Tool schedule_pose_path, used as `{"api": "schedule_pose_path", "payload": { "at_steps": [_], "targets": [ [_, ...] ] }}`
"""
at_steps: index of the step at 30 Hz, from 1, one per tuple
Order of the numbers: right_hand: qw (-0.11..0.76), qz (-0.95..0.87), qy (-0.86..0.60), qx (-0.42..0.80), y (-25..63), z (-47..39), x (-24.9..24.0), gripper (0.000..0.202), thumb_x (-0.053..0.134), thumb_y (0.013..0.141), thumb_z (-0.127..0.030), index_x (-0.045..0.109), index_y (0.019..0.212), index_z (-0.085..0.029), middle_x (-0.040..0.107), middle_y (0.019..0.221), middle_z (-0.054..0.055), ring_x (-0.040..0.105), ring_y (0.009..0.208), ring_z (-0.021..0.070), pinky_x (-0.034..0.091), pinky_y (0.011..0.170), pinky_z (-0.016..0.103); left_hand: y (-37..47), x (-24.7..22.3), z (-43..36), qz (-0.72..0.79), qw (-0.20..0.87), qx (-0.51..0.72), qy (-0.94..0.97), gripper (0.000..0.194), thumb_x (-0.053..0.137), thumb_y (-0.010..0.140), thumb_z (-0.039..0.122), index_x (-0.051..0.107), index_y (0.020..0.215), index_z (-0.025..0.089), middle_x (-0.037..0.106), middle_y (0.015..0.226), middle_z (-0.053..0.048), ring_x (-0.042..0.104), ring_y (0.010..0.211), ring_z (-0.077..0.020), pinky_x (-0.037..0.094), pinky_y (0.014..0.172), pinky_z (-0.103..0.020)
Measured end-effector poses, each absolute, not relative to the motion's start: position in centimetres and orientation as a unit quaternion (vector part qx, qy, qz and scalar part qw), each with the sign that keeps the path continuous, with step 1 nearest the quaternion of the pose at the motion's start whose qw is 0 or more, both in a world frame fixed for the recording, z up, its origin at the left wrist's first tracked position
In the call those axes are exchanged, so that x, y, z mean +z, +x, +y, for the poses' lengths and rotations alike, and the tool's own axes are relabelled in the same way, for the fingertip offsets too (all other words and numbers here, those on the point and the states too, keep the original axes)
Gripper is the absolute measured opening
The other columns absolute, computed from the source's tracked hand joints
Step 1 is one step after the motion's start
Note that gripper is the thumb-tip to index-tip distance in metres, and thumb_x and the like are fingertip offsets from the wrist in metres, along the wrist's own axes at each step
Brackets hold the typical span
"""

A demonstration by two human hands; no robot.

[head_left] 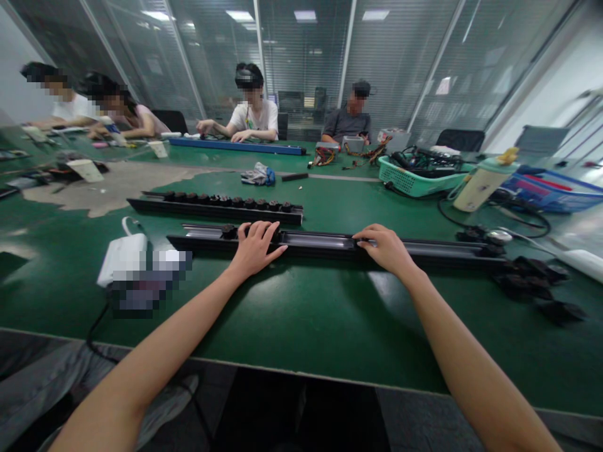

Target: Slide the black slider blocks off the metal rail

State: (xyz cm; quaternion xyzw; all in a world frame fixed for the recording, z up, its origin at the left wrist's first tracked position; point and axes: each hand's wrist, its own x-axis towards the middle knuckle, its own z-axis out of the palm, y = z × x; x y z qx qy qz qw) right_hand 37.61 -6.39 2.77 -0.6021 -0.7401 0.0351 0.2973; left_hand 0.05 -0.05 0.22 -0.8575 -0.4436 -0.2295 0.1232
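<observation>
A long black rail (pixel 320 243) with a grey channel lies across the green table (pixel 301 326) in front of me. My left hand (pixel 257 246) rests flat on its left part, fingers spread over small black round parts (pixel 229 231) seated in the channel. My right hand (pixel 384 246) lies on the rail's middle, fingers curled over its near edge. A second black rail (pixel 214 207), carrying a row of several black round parts, lies just beyond. Loose black parts (pixel 532 273) are piled at the near rail's right end.
A white adapter (pixel 123 254) with a cable sits at my left. A green basket of cables (pixel 414 176), a pale bottle (pixel 480 182) and a blue tray (pixel 560 191) stand at the right. Several people sit along the far side; a blue rail (pixel 235 145) lies before them.
</observation>
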Motion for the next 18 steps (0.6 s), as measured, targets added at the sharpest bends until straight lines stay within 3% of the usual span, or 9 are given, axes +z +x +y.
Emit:
{"api": "schedule_pose_path", "payload": {
  "at_steps": [18],
  "targets": [
    [0.292, -0.742, -0.602, 0.042, 38.9, -6.4, 3.2, 0.026, 0.068, 0.091, -0.017, 0.087, 0.104, -0.028, 0.078, 0.112, 0.008, 0.072, 0.107, 0.0266, 0.056, 0.101, 0.044, 0.0, 0.2, 0.0, -0.448, 0.103, -0.235, -0.856, 0.069, 0.044, 0.106, 0.06, 0.045, 0.163, 0.021, 0.061, 0.149, -0.02, 0.048, 0.143, -0.0383, 0.023, 0.123, -0.06]
  ]
}}
